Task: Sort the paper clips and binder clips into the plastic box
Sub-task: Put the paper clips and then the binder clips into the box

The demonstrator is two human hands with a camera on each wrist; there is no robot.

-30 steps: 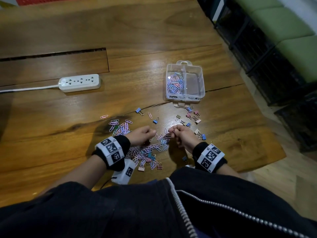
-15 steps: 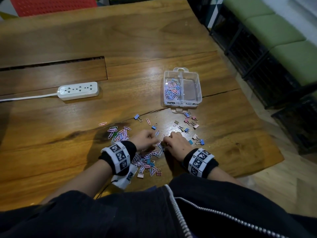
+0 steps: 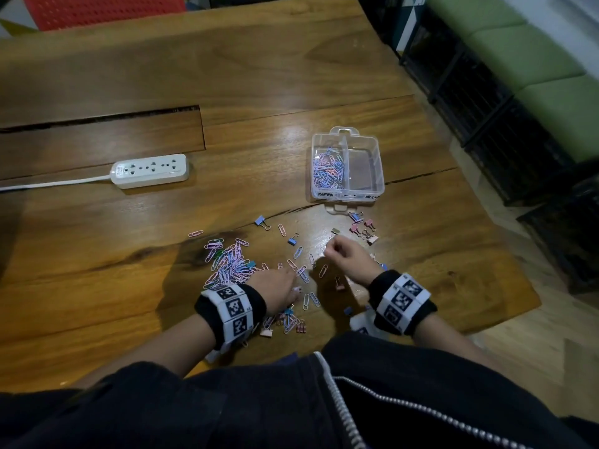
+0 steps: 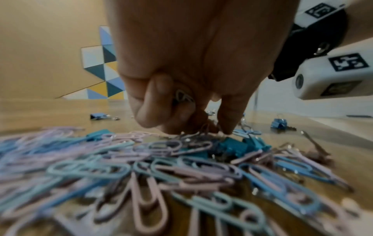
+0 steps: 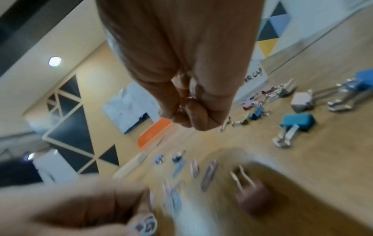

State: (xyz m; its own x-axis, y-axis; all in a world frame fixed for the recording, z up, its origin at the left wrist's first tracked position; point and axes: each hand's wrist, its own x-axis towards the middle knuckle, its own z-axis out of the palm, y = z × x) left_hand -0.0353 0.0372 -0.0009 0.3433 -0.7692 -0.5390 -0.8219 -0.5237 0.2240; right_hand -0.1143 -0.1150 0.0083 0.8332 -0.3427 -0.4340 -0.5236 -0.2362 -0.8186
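A clear two-part plastic box [image 3: 381,176] stands on the wooden table; its left part holds paper clips [image 3: 327,170], its right part looks empty. A loose pile of pastel paper clips [image 3: 230,264] [image 4: 161,167] lies in front of me, mixed with a few binder clips. More binder clips [image 3: 361,226] [image 5: 297,122] lie just before the box. My left hand [image 3: 285,286] [image 4: 201,127] is down on the pile, fingers curled round some paper clips, fingertips on the heap. My right hand [image 3: 334,251] [image 5: 187,116] is lifted off the table between pile and box, fingers curled round paper clips, which barely show.
A white power strip [image 3: 149,170] with its cord lies at the left. A long slot [image 3: 97,119] is cut in the table behind it. Just past the box runs the table's right edge; black crates [image 3: 486,108] with green cushions stand beyond it.
My right hand has left the pile and risen forward toward the box, still curled. My left hand has stayed low on the paper clips, shifting slightly.
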